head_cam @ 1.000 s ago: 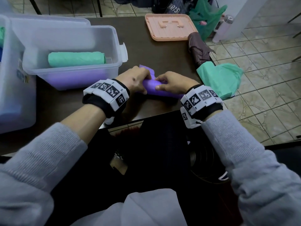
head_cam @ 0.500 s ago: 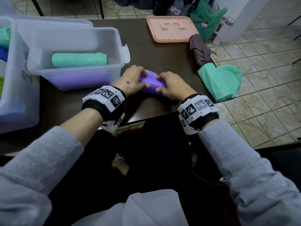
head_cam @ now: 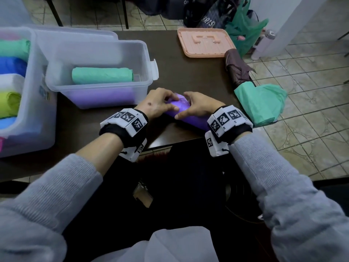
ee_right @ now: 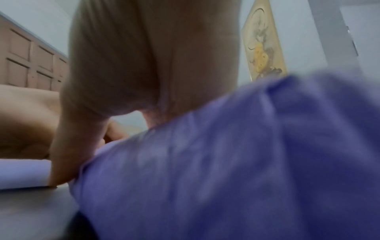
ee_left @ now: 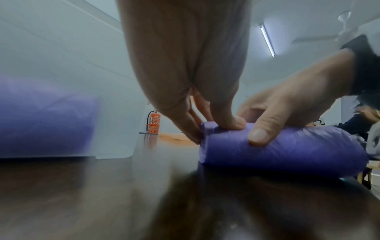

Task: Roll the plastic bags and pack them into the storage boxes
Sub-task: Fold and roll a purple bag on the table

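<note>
Purple bag nearly rolled on the table; packing partly done.

Far left, a large box [head_cam: 28,103] holds several rolled bags: green, blue, white, yellow. Beside it, the smaller box [head_cam: 98,95] holds a green roll [head_cam: 102,75] and what looks like a purple one low against the front wall. At the table [head_cam: 188,76] centre, the left hand [head_cam: 156,104] and right hand [head_cam: 196,108] both grasp the purple bag [head_cam: 186,112], fingers curled over it, thumbs pressing its near side; it lies as a tight roll on the table. To the right, a brown bag [head_cam: 238,70] and a green bag [head_cam: 260,103] lie unrolled. Judgement: this roll awaits packing; at least two bags remain.
</note>
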Demonstrator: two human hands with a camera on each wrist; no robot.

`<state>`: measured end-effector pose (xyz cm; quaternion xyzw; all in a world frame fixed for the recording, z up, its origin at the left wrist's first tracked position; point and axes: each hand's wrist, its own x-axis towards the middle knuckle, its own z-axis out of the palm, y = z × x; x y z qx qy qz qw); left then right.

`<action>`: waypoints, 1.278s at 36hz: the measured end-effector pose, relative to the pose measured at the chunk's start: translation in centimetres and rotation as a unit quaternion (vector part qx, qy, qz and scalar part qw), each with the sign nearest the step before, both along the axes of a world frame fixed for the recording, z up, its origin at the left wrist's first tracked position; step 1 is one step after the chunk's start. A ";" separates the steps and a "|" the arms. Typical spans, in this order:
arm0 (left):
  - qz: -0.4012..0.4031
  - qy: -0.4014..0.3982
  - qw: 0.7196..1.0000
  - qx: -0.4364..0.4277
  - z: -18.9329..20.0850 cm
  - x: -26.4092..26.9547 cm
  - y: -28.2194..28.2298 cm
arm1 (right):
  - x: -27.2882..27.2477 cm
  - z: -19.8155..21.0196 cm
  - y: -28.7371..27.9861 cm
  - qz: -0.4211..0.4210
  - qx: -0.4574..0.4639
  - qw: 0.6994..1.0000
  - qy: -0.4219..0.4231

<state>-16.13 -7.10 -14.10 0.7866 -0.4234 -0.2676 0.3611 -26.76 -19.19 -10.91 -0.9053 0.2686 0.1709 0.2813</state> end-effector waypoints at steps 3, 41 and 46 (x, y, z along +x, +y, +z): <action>-0.005 -0.005 1.000 0.000 0.1 0.0 0.0 | -0.3 0.0 0.5 0.011 -0.013 1.000 -0.001; 0.451 0.504 0.636 -0.371 3.1 4.6 11.6 | 5.6 9.9 10.0 0.259 -0.095 0.957 -0.091; 0.427 0.513 0.640 -0.382 3.0 2.3 12.4 | 9.6 11.0 11.2 0.226 -0.156 0.942 -0.193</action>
